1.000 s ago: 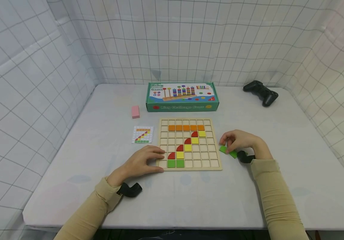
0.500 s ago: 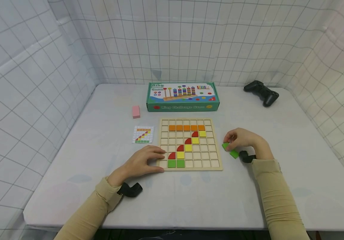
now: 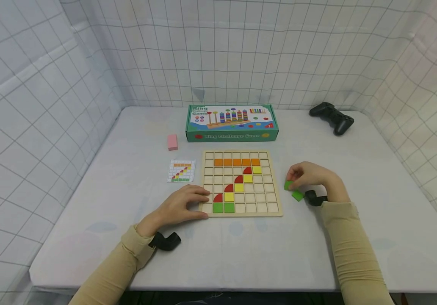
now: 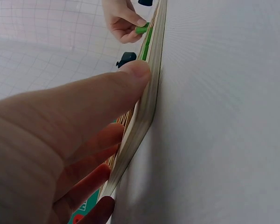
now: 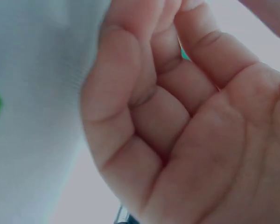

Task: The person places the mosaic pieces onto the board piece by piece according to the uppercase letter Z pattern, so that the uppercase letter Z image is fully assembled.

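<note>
My left hand (image 3: 180, 205) rests at the near left corner of a wooden grid board (image 3: 275, 203), fingers relaxed, the thumb touching its edge in the left wrist view. Orange square tiles (image 3: 236, 162), red quarter-round tiles (image 3: 239, 179), yellow squares (image 3: 239, 187) and two green squares (image 3: 223, 208) lie in the board's cells. To the right of the board, my right hand (image 3: 310, 176) pinches a green square tile (image 3: 288, 185) between thumb and fingers. Another green tile (image 3: 297, 195) lies on the table just below that hand. Curled fingers fill the right wrist view and hide the held tile.
A pattern card (image 3: 181, 171) lies left of the board, with a pink block (image 3: 172, 142) behind it. The green game box (image 3: 232, 123) stands at the back, and a black game controller (image 3: 331, 118) lies at the back right. Gridded cloth walls (image 3: 241, 55) enclose the table.
My right hand has shifted slightly right and away from me, drawing the pinched green tile off from the other one. The left hand stays put on the board.
</note>
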